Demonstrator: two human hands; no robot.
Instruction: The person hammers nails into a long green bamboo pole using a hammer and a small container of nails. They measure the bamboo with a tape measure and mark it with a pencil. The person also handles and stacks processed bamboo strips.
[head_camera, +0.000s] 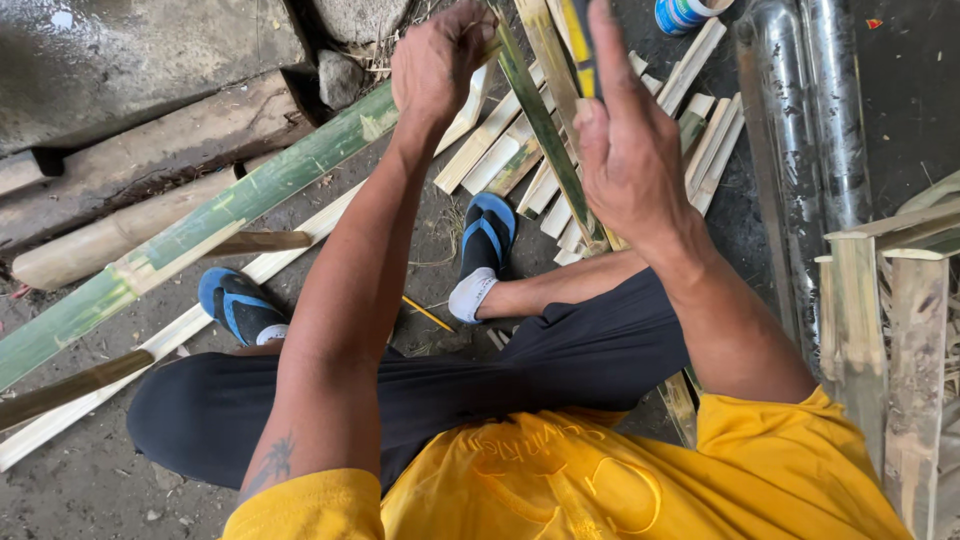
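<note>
I sit on the ground with my legs drawn in. My left hand (437, 62) is raised in front of me, its fingers closed around the upper part of a long green bamboo strip (545, 125). That strip slants down toward my right shin. My right hand (625, 140) is held up beside the strip, gripping a dark tool with a yellow stripe (581, 45) against it. A second, paler strip (548, 40) runs alongside the green one near the top.
Several cut pale bamboo slats (505, 150) lie fanned out beyond my blue sandals (487, 232). A long green bamboo pole (215, 215) crosses the left side. Split bamboo pieces (890, 330) stand at right, a shiny grey tube (800, 130) behind them, a can (680, 12) at the top.
</note>
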